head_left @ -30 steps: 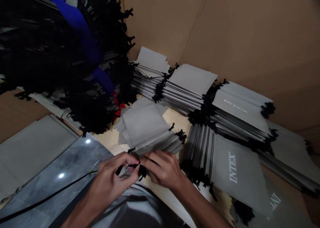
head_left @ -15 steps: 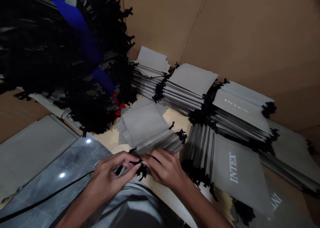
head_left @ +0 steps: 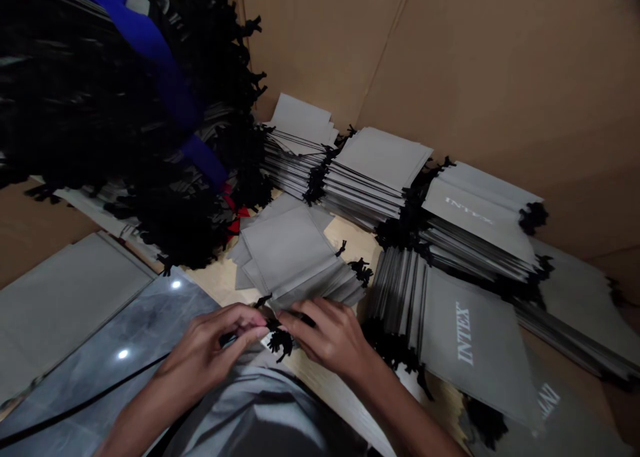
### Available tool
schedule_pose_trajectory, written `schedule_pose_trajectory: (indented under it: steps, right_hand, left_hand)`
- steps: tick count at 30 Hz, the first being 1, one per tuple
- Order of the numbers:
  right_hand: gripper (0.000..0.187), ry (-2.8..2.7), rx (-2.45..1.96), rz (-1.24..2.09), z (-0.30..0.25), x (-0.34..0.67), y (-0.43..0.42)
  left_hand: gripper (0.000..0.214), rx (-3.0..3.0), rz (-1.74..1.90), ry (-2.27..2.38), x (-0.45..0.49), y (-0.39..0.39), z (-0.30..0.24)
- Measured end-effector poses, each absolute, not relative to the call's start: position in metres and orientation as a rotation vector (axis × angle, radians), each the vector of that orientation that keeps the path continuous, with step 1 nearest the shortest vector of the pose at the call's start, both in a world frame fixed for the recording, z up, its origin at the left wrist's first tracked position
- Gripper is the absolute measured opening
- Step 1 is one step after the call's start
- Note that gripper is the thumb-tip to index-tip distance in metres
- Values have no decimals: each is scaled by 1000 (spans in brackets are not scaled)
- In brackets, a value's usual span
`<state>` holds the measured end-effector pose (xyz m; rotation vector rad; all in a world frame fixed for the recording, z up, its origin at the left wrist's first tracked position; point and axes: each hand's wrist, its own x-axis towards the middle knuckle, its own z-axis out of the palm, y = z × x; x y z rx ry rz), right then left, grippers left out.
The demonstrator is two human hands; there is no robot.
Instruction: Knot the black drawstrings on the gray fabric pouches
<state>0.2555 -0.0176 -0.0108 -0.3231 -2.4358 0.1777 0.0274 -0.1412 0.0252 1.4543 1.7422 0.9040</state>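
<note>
My left hand (head_left: 227, 340) pinches a black drawstring between thumb and fingertips, low in the middle of the view. Close beside it, my right hand (head_left: 325, 330) has its fingers closed on the same cord area. A tuft of black drawstring ends (head_left: 281, 343) hangs between the two hands, at the near edge of a pile of grey fabric pouches (head_left: 287, 250). The exact grip of the right fingertips is partly hidden by the hand itself.
Stacks of grey pouches (head_left: 380, 157) with black cord ends line the cardboard wall (head_left: 475, 63). Right of my hands, pouches printed INTEX (head_left: 480, 337) lean over. A big bundle of black cords with a blue strap (head_left: 150, 40) rises at left, above the grey marbled floor (head_left: 145, 323).
My left hand has drawn slightly left and its fingers have closed more tightly together. The right hand stays nearly in place. The long cord trailing by the left forearm has shifted.
</note>
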Motion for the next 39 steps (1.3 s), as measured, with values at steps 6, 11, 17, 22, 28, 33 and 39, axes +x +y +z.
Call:
schedule_pose_trajectory:
  steps: [6, 11, 17, 22, 28, 33, 39]
  right_hand:
    - [18, -2445, -306, 172, -10, 256, -17]
    - [23, -2462, -282, 156, -10, 256, -18]
    - [23, -2460, -280, 153, -9, 254, -18]
    - [21, -2448, -276, 173, -6, 254, -18]
    - [22, -2441, -294, 207, -5, 254, -17]
    - [19, -2459, -320, 218, -6, 253, -17]
    - [19, -2453, -340, 232, -6, 253, -21]
  left_hand:
    - [22, 1360, 706, 1697, 27, -138, 29]
    - [34, 1362, 573, 1661, 29, -139, 38]
    - [37, 1329, 507, 1600, 28, -141, 38]
    - [37, 1303, 521, 1553, 26, -143, 39]
    - [38, 1320, 533, 1539, 24, -143, 38]
    - [32, 1356, 656, 1588, 25, -145, 34]
    - [26, 1418, 740, 1713, 39, -146, 30]
